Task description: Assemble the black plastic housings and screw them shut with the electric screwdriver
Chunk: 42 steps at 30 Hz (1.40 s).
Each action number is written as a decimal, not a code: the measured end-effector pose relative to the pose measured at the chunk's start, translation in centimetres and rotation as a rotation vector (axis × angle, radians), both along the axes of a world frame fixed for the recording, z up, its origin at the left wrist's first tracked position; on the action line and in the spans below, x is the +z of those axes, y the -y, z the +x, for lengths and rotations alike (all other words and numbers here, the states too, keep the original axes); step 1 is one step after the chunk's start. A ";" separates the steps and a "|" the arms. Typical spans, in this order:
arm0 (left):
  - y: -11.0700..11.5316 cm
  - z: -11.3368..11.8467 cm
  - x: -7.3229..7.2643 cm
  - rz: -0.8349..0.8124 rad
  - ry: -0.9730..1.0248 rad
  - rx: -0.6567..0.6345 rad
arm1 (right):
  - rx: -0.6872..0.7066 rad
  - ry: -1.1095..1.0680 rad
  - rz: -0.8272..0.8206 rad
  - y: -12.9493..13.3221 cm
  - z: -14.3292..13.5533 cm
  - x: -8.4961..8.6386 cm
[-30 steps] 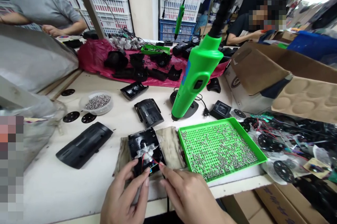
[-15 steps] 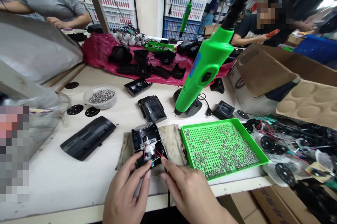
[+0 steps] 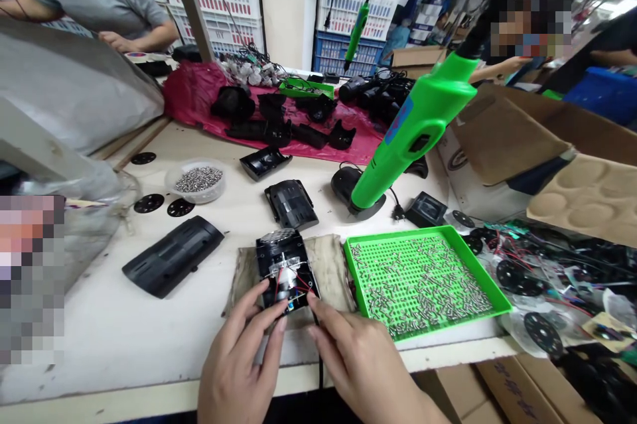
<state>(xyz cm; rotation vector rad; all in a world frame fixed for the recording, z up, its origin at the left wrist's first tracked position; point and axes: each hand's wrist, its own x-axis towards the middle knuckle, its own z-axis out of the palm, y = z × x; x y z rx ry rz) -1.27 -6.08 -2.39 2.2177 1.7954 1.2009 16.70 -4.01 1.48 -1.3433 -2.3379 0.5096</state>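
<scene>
A black plastic housing [image 3: 265,263] lies open side up on a folded cloth [image 3: 328,258] near the table's front edge. Inside it show a pale motor-like part [image 3: 285,278], thin red wires [image 3: 301,276] and a small blue component near the front. My left hand [image 3: 236,361] grips its left and front side, fingertips by the blue component. With thumb and index finger close together, my right hand [image 3: 358,351] holds the front right edge, where the red wires end. What lies under the fingertips is hidden. A black cord [image 3: 320,367] runs down between my hands.
Right of the housing sits a green tray [image 3: 355,278] of screws. A green electric screwdriver [image 3: 413,135] hangs above the table. Behind are black shells [image 3: 291,204] and a screw bowl [image 3: 196,182]; a black cover [image 3: 174,255] lies left. Co-workers are at the back left and right.
The view has shifted slightly, and the hanging screwdriver has swung right. My hands stay at the housing with small finger movements; the red wires inside look more spread out.
</scene>
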 end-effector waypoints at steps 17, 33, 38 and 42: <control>-0.2 0.2 0.3 0.002 0.064 0.019 | -0.024 -0.012 -0.006 0.0 -0.1 0.0; -0.1 0.2 0.3 -0.007 0.039 0.001 | -0.066 -0.167 -0.140 0.1 0.2 0.2; -0.2 0.2 0.3 -0.014 0.057 0.006 | -0.080 -0.184 -0.139 0.2 0.2 0.3; -0.1 0.1 0.3 -0.022 0.073 0.015 | -0.072 -0.168 -0.133 0.2 0.1 0.3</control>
